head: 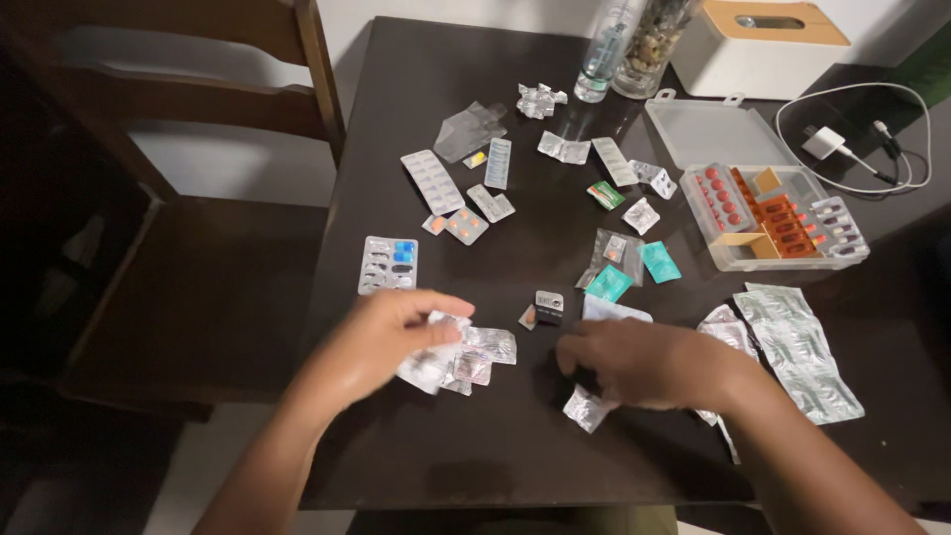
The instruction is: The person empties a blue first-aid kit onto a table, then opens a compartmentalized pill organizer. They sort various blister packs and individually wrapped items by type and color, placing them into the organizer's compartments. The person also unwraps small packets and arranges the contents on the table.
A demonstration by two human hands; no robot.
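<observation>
Dark table (475, 436): left hand (381, 337) pinching silver blister strips (471, 355); right hand (644, 362) curled over foil strip (586, 407).

1. Blister strips (466, 355) under the left hand (381, 342): crinkled silver foil, shiny.
2. Small strip (586, 406) under the right hand (644, 362): same glossy foil.
3. Table (515, 436) beneath both hands: dark wood, smooth, semi-gloss.
4. Pill box (783, 213) beyond the right hand: clear hard plastic, glossy.
5. Chair (198, 287) left of the left hand: dark wood, matt.
6. Cable (872, 149) far beyond the right hand: white smooth plastic.
</observation>
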